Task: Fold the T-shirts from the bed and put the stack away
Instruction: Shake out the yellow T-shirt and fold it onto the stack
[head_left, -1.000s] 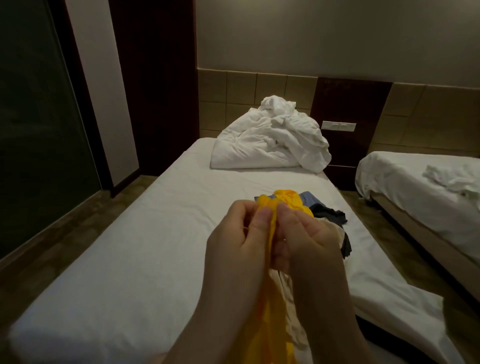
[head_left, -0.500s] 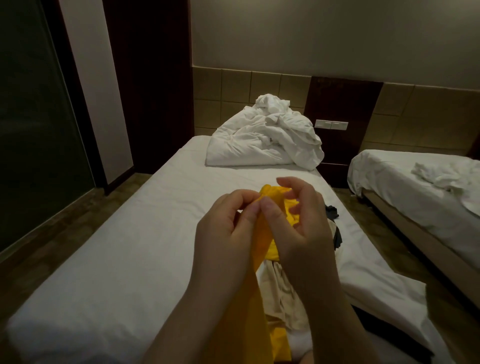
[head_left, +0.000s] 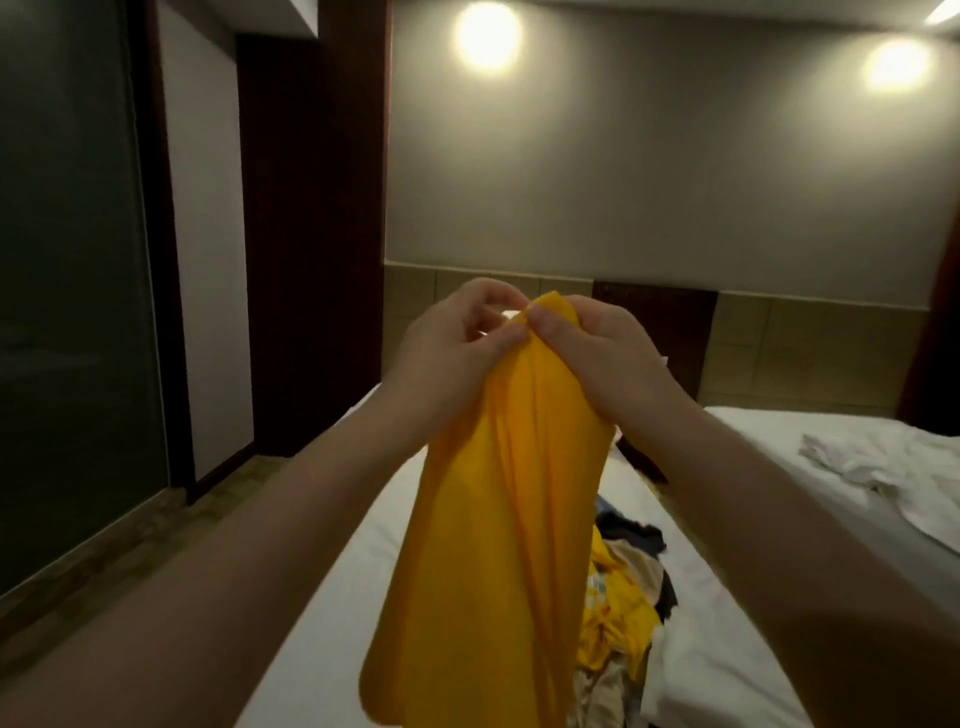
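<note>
Both hands are up in front of the camera, held together above the bed (head_left: 374, 519), and both have hold of the yellow T-shirt (head_left: 498, 519). On my feed the left hand (head_left: 457, 353) pinches the shirt's top edge between thumb and forefinger, with the other fingers curled loosely behind. The right hand (head_left: 597, 353) sits just beside it, nearly touching, fingers curled over the bunched top of the cloth and thumb pressed on the near side. From that grip the shirt hangs straight down in long folds over the middle of the bed. I cannot tell whether its lower hem reaches the sheet, because it runs out of the bottom of the view.

Lying on the bed, just right of the hanging shirt, is a loose pile of clothes (head_left: 621, 597). I make out yellow, beige and dark pieces tangled together.

Right of the bed, across a narrow gap, stands a second bed (head_left: 769, 431) with a crumpled white cloth (head_left: 883, 473) on it. Left of the bed a dark glass partition (head_left: 67, 312) and a dark wood column (head_left: 311, 234) line the floor.

Beyond the head of the bed there is a dark headboard panel (head_left: 654, 317) set in a tan tiled band. High above the bed two round wall lights (head_left: 488, 34) glow on the grey wall.
</note>
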